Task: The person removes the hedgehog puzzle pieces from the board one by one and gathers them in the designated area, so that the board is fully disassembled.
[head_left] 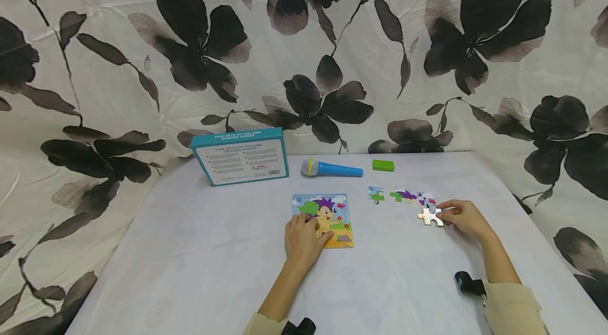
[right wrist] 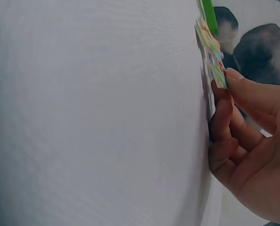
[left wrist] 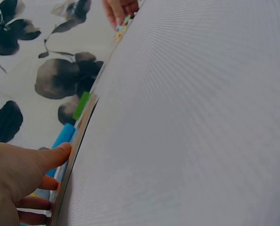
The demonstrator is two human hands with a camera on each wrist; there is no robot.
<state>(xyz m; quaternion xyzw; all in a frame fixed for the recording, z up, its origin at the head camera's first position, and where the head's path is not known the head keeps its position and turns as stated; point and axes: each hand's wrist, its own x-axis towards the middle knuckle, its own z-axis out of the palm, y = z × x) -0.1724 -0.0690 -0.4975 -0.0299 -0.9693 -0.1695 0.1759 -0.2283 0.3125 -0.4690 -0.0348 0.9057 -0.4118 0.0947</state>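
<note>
On the table lies a square jigsaw puzzle (head_left: 343,216) with a purple-haired cartoon hedgehog. My left hand (head_left: 304,239) rests on its left and lower part, hiding some of the picture; in the left wrist view the thumb (left wrist: 55,157) lies at the board's edge. To the right, my right hand (head_left: 464,217) pinches a puzzle piece (head_left: 430,216) between thumb and fingers. In the right wrist view that puzzle piece (right wrist: 218,75) sits at the thumb tip. Several loose pieces lie in a row nearby, among them a blue-and-green piece (head_left: 376,194) and a purple-and-green piece (head_left: 402,195).
A teal box (head_left: 239,158) stands at the back left. Beside it lies a blue toy microphone (head_left: 339,169) with a silver head. A green block (head_left: 382,165) is at the back, near the floral cloth (head_left: 328,103) behind the white table (head_left: 214,261).
</note>
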